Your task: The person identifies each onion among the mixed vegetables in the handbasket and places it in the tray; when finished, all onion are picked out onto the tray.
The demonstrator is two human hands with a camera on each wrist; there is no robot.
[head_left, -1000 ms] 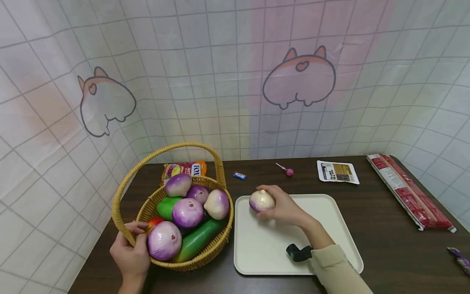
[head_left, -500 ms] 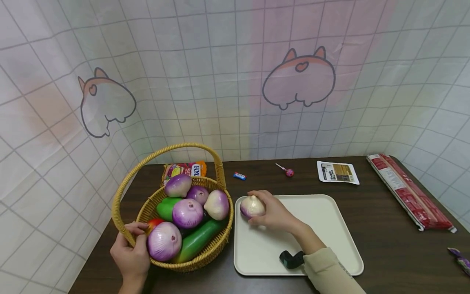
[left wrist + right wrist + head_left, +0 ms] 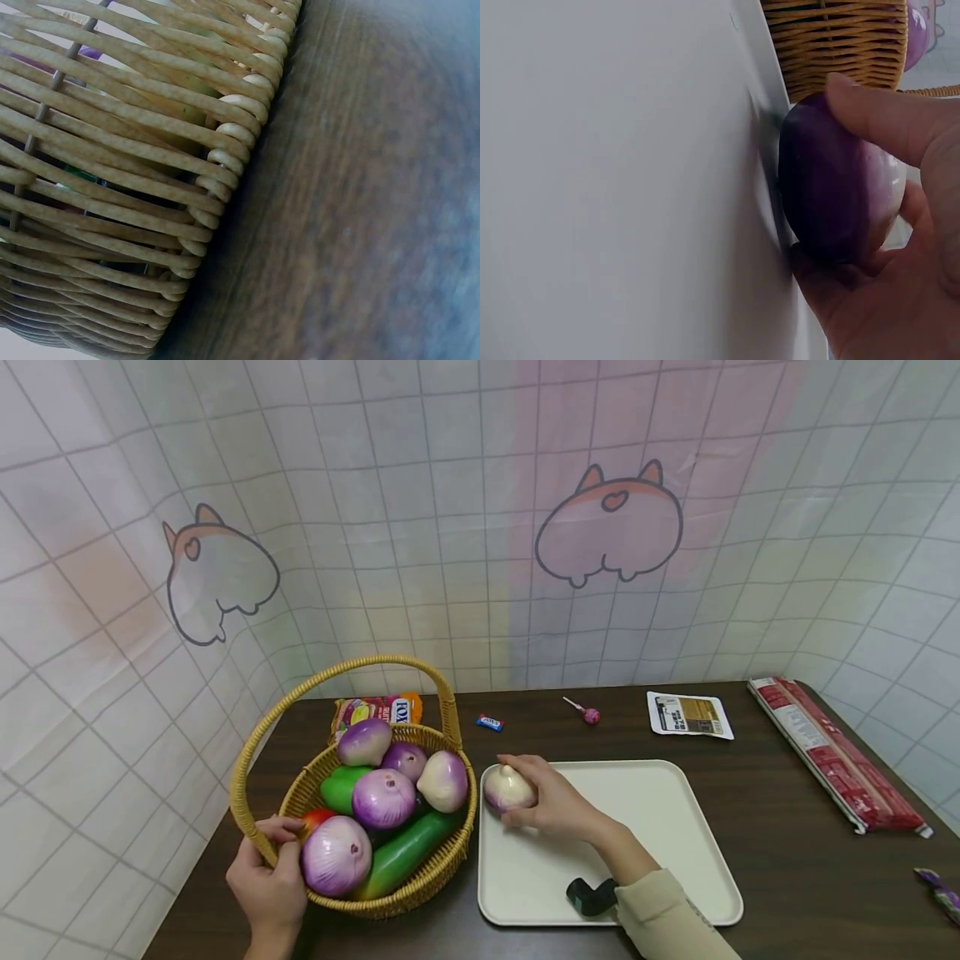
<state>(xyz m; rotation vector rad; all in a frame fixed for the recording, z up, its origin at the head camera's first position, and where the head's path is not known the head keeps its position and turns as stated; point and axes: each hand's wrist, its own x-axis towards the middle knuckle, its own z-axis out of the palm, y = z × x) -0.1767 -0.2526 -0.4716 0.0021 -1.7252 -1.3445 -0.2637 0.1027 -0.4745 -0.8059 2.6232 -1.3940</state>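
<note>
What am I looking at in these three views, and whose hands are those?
No machine here: a person works with bare hands, wearing one camera on the head and one on each wrist. In the head view the left hand grips the rim of a wicker basket full of toy vegetables. The right hand holds a purple-white onion at the corner of a white tray on the dark table. The left wrist view shows the basket weave close up; the right wrist view shows the onion against the tray.
</note>
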